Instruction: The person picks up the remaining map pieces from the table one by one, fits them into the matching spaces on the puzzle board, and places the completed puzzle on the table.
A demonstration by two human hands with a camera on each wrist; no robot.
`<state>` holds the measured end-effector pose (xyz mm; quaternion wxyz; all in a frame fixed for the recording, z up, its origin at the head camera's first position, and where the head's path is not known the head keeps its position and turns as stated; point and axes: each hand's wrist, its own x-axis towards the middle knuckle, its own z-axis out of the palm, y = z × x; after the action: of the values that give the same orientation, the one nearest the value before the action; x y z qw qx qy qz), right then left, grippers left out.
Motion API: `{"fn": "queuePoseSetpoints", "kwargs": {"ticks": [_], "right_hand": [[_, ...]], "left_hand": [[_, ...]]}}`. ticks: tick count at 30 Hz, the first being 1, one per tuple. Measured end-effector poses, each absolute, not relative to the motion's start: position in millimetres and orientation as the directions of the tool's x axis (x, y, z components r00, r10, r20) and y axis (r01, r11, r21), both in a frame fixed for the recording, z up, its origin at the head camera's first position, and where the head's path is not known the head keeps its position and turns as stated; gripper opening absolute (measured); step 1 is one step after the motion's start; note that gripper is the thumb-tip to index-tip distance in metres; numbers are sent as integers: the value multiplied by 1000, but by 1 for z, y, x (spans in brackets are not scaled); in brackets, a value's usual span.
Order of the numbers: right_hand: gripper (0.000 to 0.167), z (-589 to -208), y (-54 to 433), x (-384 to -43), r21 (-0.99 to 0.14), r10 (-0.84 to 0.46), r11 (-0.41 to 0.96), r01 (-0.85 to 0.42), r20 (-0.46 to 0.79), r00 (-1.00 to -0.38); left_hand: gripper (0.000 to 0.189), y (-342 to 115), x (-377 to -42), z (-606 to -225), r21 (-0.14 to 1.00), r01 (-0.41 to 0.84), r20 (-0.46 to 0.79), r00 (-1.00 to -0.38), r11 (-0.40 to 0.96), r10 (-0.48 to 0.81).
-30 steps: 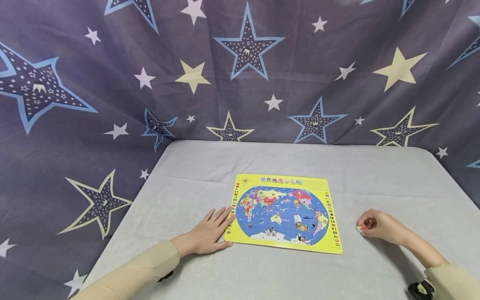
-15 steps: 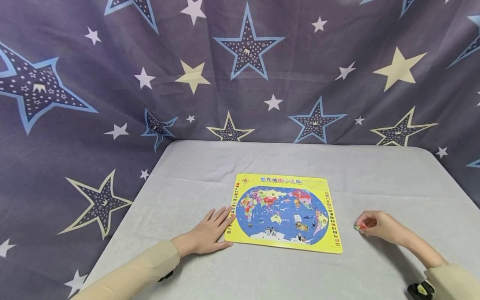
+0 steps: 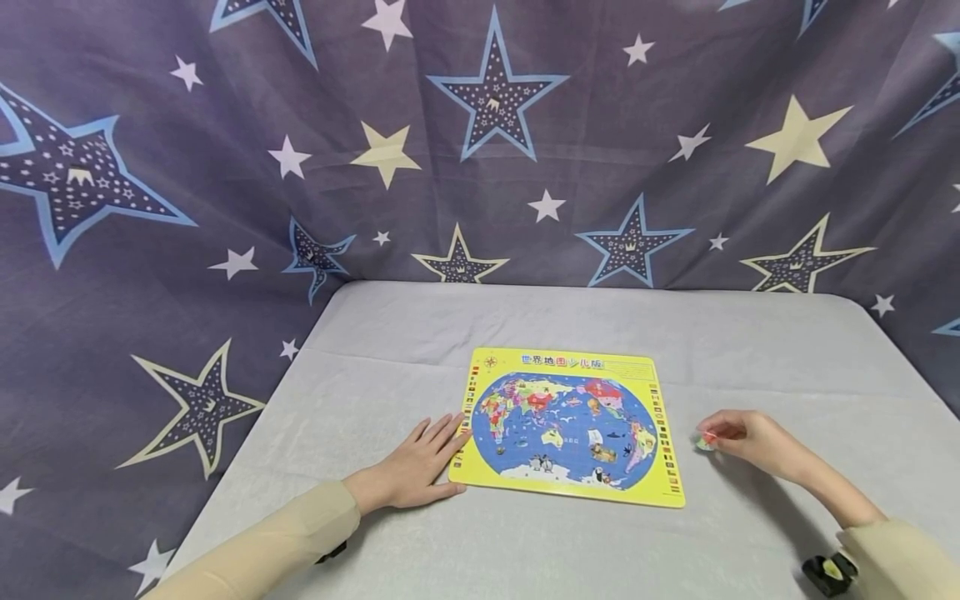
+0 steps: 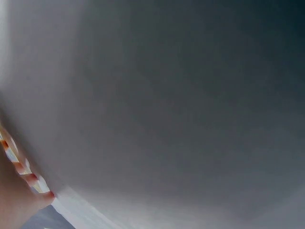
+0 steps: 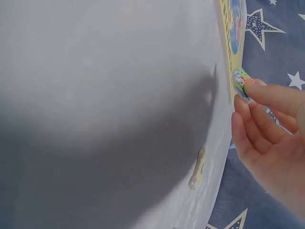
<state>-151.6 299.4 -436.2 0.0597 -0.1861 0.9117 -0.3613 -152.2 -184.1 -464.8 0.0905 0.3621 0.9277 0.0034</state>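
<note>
A yellow-bordered world map puzzle board (image 3: pixel 566 496) lies flat on the table. My left hand (image 3: pixel 412 467) rests at its left edge, fingers spread, with the fingertips over the border; in the left wrist view only part of that hand (image 4: pixel 19 205) shows in the lower left corner. To the right of the board, my right hand (image 3: pixel 757 446) pinches a small puzzle piece (image 3: pixel 706 441) between thumb and fingers. The right wrist view shows this puzzle piece (image 5: pixel 242 81) printed in green, red and blue, close to the board's border in that view.
A light grey cloth covers the table (image 3: pixel 360 333). Behind it and on the left hangs a dark curtain (image 3: pixel 420 67) with printed stars. A small beige flat thing (image 5: pixel 197 168) lies on the cloth in the right wrist view.
My right hand has moved a little to the left, toward the board, carrying the puzzle piece, whose printed face shows at a different angle. The left hand and the board have stayed in place.
</note>
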Motion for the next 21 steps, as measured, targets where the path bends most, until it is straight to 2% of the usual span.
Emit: {"fn": "queuePoseSetpoints", "kwargs": {"ticks": [9,21], "right_hand": [[12,-431,287,-156,-661,-372,674,-329,81,-925],[14,-424,265,-168,-710,-403,627,-320,55,-913]], "left_hand": [[77,-184,-152,-465,68,673,-162,-721,736,674],[77,-184,-152,-465,68,670,-170,-723,739,670]]}}
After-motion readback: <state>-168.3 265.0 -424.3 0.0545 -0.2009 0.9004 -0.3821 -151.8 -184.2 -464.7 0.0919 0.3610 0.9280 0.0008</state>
